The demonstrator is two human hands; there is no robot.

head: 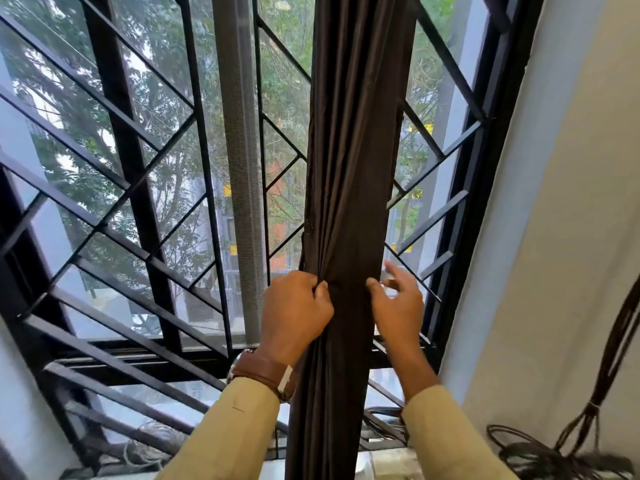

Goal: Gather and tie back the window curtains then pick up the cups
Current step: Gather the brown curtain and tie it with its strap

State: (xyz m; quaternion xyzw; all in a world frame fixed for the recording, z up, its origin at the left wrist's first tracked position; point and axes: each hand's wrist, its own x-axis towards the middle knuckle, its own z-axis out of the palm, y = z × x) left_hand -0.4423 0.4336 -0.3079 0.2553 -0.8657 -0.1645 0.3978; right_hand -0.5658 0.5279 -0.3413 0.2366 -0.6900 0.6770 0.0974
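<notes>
Standing at the window, the person has the dark brown curtain [349, 168] bunched into one long column. It hangs in front of the black grille [114, 109], just right of a grey mesh strip [242, 150]. The left hand [294, 306], a brown watch strap [263, 372] on its wrist, has its fingers curled into the folds on the bundle's left side and squeezes a pleat tight. The right hand [398, 306] is loose, with its fingers spread and a little blurred. It sits just beside the bundle's right edge, the thumb tip at the cloth, though I can't tell whether it truly touches.

From here the fabric looks thin, soft and faintly glossy, so I'd judge it light but apt to slide. Loose pleats would likely slip out of a one-sided pinch. The sensible hold seems to be right round the whole column at the height of the left hand's grip, with the right hand closing from the other side so the folds stay packed.

No tie-back shows on the curtain yet. Dark cords [609, 358] hang against the pale wall [554, 202] to the right, but I couldn't say what they are for. No cups are in sight, so that part looks some way off
</notes>
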